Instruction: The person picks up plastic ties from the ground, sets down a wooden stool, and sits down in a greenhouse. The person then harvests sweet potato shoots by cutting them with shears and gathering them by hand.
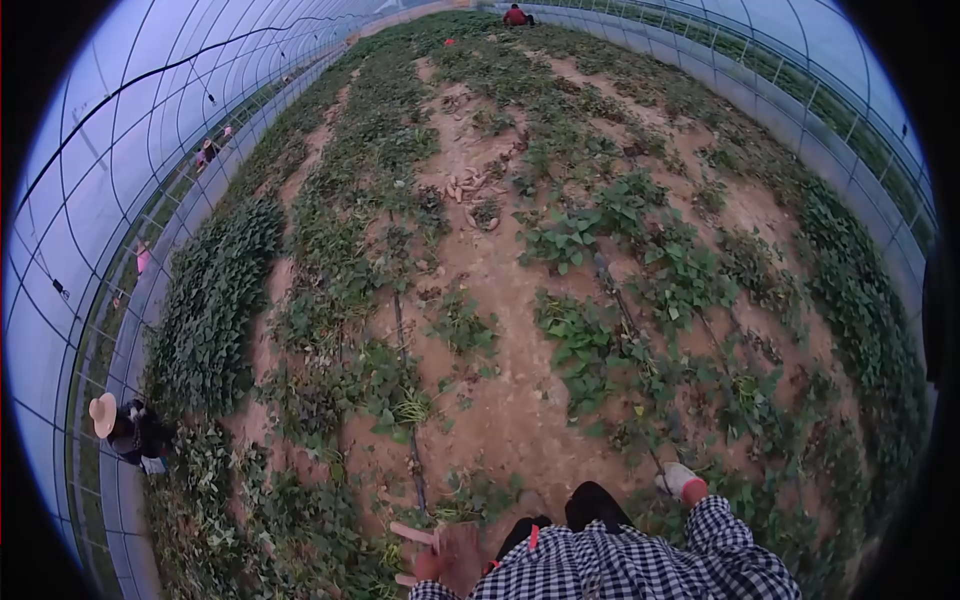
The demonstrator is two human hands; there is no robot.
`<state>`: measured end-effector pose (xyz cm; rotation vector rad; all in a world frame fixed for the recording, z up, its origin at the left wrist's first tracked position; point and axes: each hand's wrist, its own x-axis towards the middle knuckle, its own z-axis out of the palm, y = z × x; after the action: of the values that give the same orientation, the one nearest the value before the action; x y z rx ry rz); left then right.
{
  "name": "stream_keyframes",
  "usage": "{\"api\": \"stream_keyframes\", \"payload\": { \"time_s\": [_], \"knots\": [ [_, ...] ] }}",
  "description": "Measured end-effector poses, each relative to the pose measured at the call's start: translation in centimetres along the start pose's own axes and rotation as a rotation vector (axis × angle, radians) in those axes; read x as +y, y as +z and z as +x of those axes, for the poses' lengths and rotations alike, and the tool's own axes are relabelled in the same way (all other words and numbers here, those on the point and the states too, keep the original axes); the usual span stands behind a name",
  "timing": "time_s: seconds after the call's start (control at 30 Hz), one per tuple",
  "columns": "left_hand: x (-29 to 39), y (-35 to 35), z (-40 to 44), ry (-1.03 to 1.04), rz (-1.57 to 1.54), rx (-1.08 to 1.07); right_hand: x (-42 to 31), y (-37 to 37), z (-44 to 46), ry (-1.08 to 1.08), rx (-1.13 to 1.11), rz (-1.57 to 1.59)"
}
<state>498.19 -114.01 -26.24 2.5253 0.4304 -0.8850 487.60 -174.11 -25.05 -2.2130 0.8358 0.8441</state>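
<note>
Two pinkish, root-like lengths [412,532] show just beside my left grip [458,555]; whether its fingers close on them, I cannot tell. My gloved right grip [678,482] is down near a dark drip hose [627,318], how far open and holding what also unclear. Well ahead of both grips, a heap of tapered roots [465,187], likely sweet potatoes, lies on bare soil [510,390]. I judge the work only partly done: that heap lies out, while leafy vines [582,340] cover much of the rows.

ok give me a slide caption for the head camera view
White-gloved right hand low by leafy vines, a strip of bare soil running ahead
</note>
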Motion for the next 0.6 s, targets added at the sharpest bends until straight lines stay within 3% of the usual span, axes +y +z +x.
{"api": "stream_keyframes", "payload": {
  "time_s": [0.23, 0.4, 0.6],
  "knots": [
    [14.1, -9.9, 12.5, 0.108, 0.072, 0.154, -4.2, -4.8, 9.0, 0.078, 0.024, 0.048],
    [20.5, -12.6, 15.1, 0.035, 0.064, 0.161, -9.7, -10.6, 17.5, 0.014, 0.003, -0.024],
    [21.0, -11.7, 19.3, -0.049, -0.367, -0.044, -21.2, -19.1, 28.1, -0.086, 0.004, -0.066]
  ]
}}
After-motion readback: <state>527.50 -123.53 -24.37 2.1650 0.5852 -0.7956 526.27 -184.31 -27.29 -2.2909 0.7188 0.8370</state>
